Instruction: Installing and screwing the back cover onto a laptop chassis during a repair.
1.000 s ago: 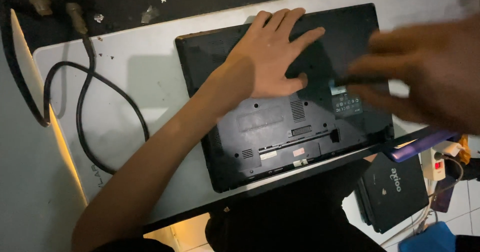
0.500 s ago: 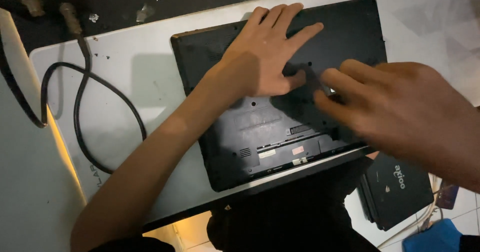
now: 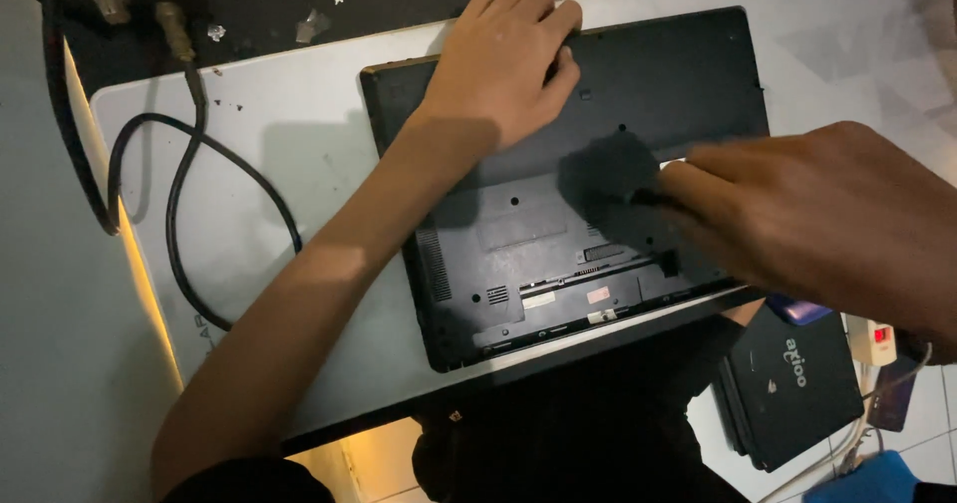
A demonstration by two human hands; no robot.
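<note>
So the black plastic laptop [image 3: 598,214] was flipped bottom side up on the pale grey surface [image 3: 289,164], sitting toward the surface's near edge and reaching almost to its far edge, with the vents, screw holes and a couple of small stickers facing up. The left hand [image 3: 498,69] lay flat on the laptop's far left corner, fingers stretched out and close together, palm pressing down, not pinching anything. The right hand [image 3: 827,229] came in from the right over the middle of the underside, its grip pressed together around something small and dark at the fingertips [image 3: 688,189]; too blurry to tell what it was, honestly. A thick black cable [image 3: 179,214] looped across the left part of the surface, well apart from the laptop, running up to a metal plug [image 3: 171,24] past the far left corner. Below the near right corner, off the surface, a flat black box [image 3: 788,383] sat on the floor next to a white power strip [image 3: 877,338].
</note>
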